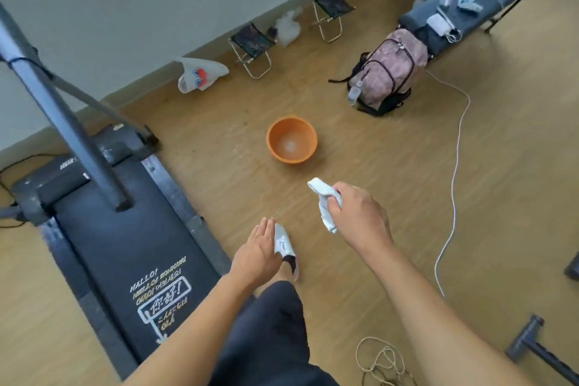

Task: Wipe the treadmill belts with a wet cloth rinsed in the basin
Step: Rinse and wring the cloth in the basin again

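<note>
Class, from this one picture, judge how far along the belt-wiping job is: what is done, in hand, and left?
Done: the cloth is picked up, gripped by the right hand. In hand: it hangs above the floor, short of the orange basin; the left hand is open, empty. Left: wiping, since the cloth is apart from the treadmill belt. Whether that belt was already wiped cannot be told.

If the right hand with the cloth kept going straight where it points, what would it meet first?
Probably the round orange plastic basin; only wooden floor shows between it and the right hand, though depth is unclear.
</note>
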`<state>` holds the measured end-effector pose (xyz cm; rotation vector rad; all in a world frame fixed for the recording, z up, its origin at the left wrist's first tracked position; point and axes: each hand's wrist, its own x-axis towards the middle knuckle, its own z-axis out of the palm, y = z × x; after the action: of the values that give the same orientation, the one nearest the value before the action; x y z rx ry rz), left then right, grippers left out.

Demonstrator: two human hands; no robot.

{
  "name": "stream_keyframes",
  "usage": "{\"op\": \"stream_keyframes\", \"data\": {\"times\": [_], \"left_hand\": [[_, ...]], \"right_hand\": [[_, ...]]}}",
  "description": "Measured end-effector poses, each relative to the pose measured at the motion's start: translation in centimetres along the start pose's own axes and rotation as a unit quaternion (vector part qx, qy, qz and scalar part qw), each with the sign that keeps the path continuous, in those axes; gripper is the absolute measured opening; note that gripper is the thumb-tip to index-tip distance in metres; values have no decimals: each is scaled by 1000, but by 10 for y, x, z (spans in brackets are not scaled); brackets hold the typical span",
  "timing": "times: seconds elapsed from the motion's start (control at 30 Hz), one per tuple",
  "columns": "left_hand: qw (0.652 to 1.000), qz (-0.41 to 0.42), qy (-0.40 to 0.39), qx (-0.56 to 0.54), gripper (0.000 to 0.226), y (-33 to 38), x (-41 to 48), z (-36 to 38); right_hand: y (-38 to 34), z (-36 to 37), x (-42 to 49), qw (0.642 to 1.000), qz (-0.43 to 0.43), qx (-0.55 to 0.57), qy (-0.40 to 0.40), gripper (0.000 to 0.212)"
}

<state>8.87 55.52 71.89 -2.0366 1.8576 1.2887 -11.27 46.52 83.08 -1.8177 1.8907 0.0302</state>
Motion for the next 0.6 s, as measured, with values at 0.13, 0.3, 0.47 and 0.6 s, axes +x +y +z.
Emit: {"op": "stream_keyframes", "data": {"times": [0.13, 0.3, 0.47, 0.6], "left_hand": [[999, -19, 25, -39, 82, 36, 106, -92], [984, -36, 132, -111, 64, 83, 206, -209], [921, -159, 151, -323, 46, 53, 348, -215], [815, -305, 85, -486, 34, 4, 469, -141]], "right_hand": [[-7, -27, 95, 998, -15, -29, -62, 18], [-17, -73, 194, 994, -15, -10, -109, 18], [-13, -39, 368, 982, -65, 50, -169, 29], [12, 81, 531, 960, -101, 30, -260, 37]]}}
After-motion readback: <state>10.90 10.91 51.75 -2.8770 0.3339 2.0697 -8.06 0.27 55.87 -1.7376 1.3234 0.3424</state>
